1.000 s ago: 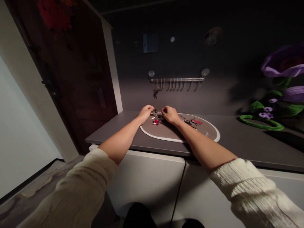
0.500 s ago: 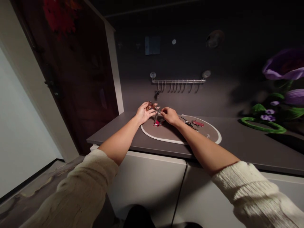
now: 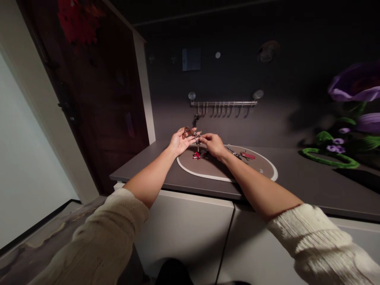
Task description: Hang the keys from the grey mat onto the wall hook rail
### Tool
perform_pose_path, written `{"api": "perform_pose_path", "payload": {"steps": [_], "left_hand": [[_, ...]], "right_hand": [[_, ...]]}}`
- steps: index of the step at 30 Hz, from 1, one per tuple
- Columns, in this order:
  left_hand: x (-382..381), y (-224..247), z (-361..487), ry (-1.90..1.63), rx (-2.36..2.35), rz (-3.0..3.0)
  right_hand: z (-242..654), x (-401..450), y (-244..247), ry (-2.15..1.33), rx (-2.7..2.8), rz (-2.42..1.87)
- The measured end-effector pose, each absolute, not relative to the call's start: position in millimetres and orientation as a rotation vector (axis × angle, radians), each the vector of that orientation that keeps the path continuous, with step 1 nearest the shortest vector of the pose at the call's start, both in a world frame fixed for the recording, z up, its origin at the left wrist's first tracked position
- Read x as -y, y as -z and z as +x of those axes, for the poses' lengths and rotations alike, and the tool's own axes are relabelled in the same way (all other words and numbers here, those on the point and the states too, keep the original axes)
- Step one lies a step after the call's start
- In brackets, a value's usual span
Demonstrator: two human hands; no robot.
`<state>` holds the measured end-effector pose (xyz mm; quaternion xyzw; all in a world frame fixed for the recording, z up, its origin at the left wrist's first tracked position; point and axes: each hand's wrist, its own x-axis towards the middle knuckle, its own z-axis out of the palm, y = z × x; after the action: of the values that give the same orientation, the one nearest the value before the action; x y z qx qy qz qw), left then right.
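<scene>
My left hand (image 3: 178, 143) is palm up, its fingers bent around a keychain with a brown strap (image 3: 187, 132) and a metal ring (image 3: 198, 137). My right hand (image 3: 214, 145) comes in from the right, thumb and forefinger pinched on that ring. Below the ring dangles a red charm (image 3: 196, 155), with what look like keys beside it, partly in shadow. Both hands are over an oval brown mat with a white rim (image 3: 204, 174). To the right of my right hand, more keys (image 3: 234, 152) and a red key holder (image 3: 247, 155) lie on the mat.
A clear rail (image 3: 224, 103) with several hooks is fixed to the wall behind; a dark key (image 3: 196, 118) hangs from its left end. Purple flowers with a green coil (image 3: 329, 160) stand at the right of the grey counter (image 3: 303, 186). A dark door (image 3: 113, 118) is on the left.
My right fingers have closed in on the metal ring, and the red charm hangs slightly lower and further right. The view has shifted a little.
</scene>
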<state>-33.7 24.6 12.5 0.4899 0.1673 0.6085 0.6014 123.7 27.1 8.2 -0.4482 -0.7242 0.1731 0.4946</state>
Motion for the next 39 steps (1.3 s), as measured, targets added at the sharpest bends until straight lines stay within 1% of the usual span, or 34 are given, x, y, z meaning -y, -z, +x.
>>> {"api": "perform_pose_path", "payload": {"steps": [3, 10, 16, 18, 21, 26, 28, 32, 35, 39], "left_hand": [[-25, -13, -34, -1.405, -0.378, 1.133], [-27, -15, -36, -1.498, -0.576, 1.181], [-35, -11, -33, -1.528, -0.968, 1.218], [-37, -8, -32, -1.582, -1.141, 1.321], [-36, -5, -30, -1.605, -1.376, 1.629], [-26, -7, -27, -1.615, -1.643, 1.997], [-22, -8, -24, -1.653, -1.608, 2.148], [-19, -9, -19, -1.656, -1.355, 2.356], [-18, -9, -17, -1.666, -1.249, 2.341], [-18, -11, -15, -1.65, -1.075, 2.145]], "right_hand": [[124, -30, -7, -0.444, 1.711, -1.083], [125, -33, -9, -0.528, 1.613, -1.02], [128, -30, -16, -0.549, 1.537, -0.954], [129, -30, -18, -0.551, 1.504, -0.945], [131, -31, -19, -0.546, 1.496, -0.934], [131, -31, -19, -0.524, 1.525, -0.899], [131, -30, -19, -0.531, 1.542, -0.872], [130, -30, -17, -0.55, 1.606, -0.809], [130, -31, -17, -0.56, 1.629, -0.781], [129, -31, -17, -0.609, 1.609, -0.75]]}}
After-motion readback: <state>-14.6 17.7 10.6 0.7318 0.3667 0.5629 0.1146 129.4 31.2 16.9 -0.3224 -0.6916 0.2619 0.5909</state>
